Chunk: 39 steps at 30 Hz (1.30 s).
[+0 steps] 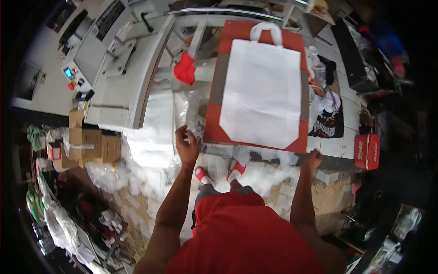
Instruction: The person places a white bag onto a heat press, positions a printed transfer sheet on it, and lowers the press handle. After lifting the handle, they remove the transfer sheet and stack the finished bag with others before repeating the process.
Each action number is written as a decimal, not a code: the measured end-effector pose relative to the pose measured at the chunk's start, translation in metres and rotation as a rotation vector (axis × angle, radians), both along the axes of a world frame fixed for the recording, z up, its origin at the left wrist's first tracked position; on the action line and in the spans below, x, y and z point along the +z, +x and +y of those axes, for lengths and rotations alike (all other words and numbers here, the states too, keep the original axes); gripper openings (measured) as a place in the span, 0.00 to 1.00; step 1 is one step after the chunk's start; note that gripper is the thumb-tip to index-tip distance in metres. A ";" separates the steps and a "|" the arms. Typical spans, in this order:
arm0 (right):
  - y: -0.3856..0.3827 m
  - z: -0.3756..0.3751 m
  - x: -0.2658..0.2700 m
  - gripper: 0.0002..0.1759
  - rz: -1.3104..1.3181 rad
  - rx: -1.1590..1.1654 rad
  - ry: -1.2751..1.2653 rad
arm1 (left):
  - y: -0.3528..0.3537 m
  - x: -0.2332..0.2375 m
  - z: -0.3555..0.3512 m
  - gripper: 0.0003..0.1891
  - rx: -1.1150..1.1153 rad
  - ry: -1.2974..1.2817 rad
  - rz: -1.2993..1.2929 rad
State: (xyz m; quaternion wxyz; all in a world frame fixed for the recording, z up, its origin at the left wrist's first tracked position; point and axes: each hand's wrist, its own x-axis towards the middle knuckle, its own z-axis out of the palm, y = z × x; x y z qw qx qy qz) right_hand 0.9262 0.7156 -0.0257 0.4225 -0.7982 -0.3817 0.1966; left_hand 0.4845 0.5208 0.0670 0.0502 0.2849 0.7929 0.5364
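Note:
A white tote bag [262, 93] with its handles [267, 34] at the far end lies flat on a red-brown board [214, 125]. Beside the board's near left corner is my left hand [187, 145], its fingers loosely bent and apart, with nothing visible in them. My right hand [313, 160] hangs just off the near right corner, apart from the bag. Its fingers look curled in, and I see nothing in them.
At the left stands a machine with a control panel [70, 75] and a long bed [118, 98]. A red cloth-like item [185, 69] sits left of the board. White material [150, 137] is stacked below the machine. Cardboard boxes [86, 144] and a red cooler [367, 151] flank me.

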 end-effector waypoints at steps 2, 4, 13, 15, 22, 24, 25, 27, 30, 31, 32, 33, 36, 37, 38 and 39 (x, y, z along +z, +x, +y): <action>0.026 -0.036 -0.145 0.15 -0.176 0.535 0.077 | -0.009 -0.048 -0.065 0.10 -0.025 -0.196 0.055; -0.055 -0.077 -0.152 0.12 -0.413 0.810 -0.105 | -0.006 -0.089 -0.139 0.08 -0.124 -0.416 0.025; -0.390 -0.082 -0.188 0.21 -0.368 1.357 0.198 | 0.057 -0.158 -0.447 0.14 -0.259 -1.215 -0.696; -0.436 -0.069 -0.195 0.24 -0.131 1.353 -0.086 | 0.060 -0.165 -0.491 0.14 -0.282 -1.287 -0.723; -0.453 -0.069 -0.205 0.32 -0.248 1.499 -0.167 | 0.026 -0.196 -0.491 0.15 -0.261 -1.125 -0.652; -0.447 -0.070 -0.208 0.34 -0.222 1.526 -0.069 | 0.008 -0.188 -0.443 0.15 -0.246 -1.024 -0.717; -0.444 -0.068 -0.208 0.34 -0.293 1.555 -0.041 | 0.001 -0.182 -0.417 0.15 -0.229 -0.919 -0.784; -0.444 -0.066 -0.207 0.34 -0.366 1.577 -0.008 | -0.007 -0.176 -0.380 0.15 -0.263 -0.858 -0.776; -0.452 -0.062 -0.215 0.29 -0.337 1.436 0.067 | -0.009 -0.176 -0.344 0.14 -0.312 -0.759 -0.747; -0.455 -0.062 -0.221 0.28 -0.125 1.394 -0.056 | -0.006 -0.178 -0.338 0.13 -0.323 -0.723 -0.733; -0.458 -0.063 -0.226 0.28 0.087 1.339 -0.178 | -0.003 -0.179 -0.334 0.14 -0.330 -0.736 -0.754; -0.458 -0.068 -0.232 0.28 0.090 1.334 -0.179 | 0.001 -0.181 -0.330 0.14 -0.334 -0.741 -0.751; -0.454 -0.084 -0.250 0.27 0.056 1.144 -0.407 | 0.013 -0.188 -0.327 0.14 -0.394 -0.721 -0.813; -0.454 -0.086 -0.257 0.26 0.036 1.107 -0.413 | 0.014 -0.184 -0.322 0.14 -0.396 -0.729 -0.810; -0.452 -0.089 -0.257 0.26 0.014 1.070 -0.421 | 0.013 -0.179 -0.314 0.14 -0.421 -0.717 -0.769; -0.446 -0.090 -0.254 0.26 0.014 1.066 -0.421 | 0.013 -0.175 -0.302 0.13 -0.448 -0.699 -0.728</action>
